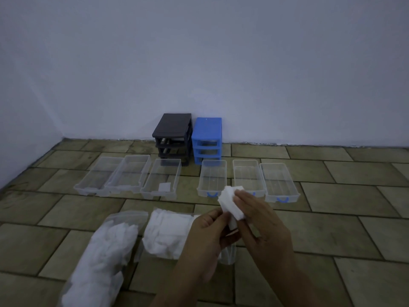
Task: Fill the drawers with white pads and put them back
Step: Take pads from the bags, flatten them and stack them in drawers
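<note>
Tilting up-left, pad stack (231, 203) between hands

white pads (231, 202), clear drawers (161, 179), black cabinet (173, 135), blue cabinet (207, 138), olive-brown tiled floor (332, 229)

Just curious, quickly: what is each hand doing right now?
Left hand: holding the white pads from below.
Right hand: pinching the same pads at the top.
</note>
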